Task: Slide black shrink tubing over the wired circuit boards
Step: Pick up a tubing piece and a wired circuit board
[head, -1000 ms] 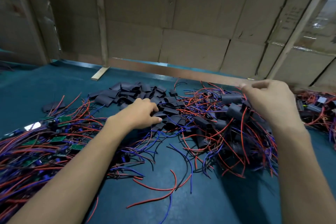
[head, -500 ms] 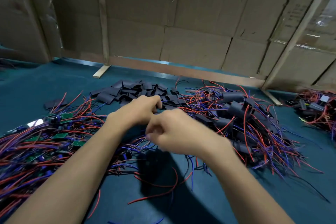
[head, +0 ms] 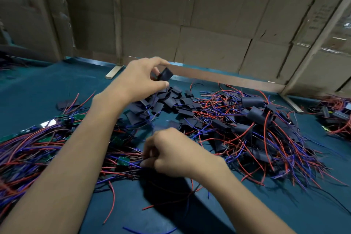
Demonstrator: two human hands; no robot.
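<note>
Pinching tube piece (head: 166,74) above pile, left hand (head: 141,80)

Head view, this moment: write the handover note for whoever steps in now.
Left hand: raised, pinching one black tubing piece above the loose tubing pile.
Right hand: low, fingers curled on wires of a green board at the edge of the unsleeved boards heap.
Done: sleeved boards pile lies to the right.
Left: slide the held tubing over this board, then work through the heap.
</note>
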